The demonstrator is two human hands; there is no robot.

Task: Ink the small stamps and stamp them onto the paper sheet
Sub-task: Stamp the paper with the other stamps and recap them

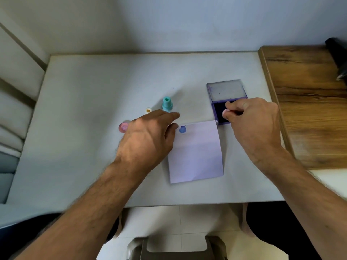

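Note:
A pale lilac paper sheet (197,154) lies on the white table (84,128). A blue stamp (182,129) stands on the sheet's top left corner. My left hand (148,136) hovers over the sheet's left edge, fingers apart, fingertips close to the blue stamp, holding nothing. My right hand (251,124) pinches a small pink stamp (224,113) over the dark pad of the open purple ink pad (223,102). A teal stamp (167,104) stands upright behind my left hand. A pink stamp (123,127) and a small yellow-topped stamp (148,110) sit to the left.
A wooden board (308,102) adjoins the table on the right, with a dark object (338,59) at its far end. The ink pad's lid (226,90) stands open toward the wall. My legs and a chair show below the table's front edge.

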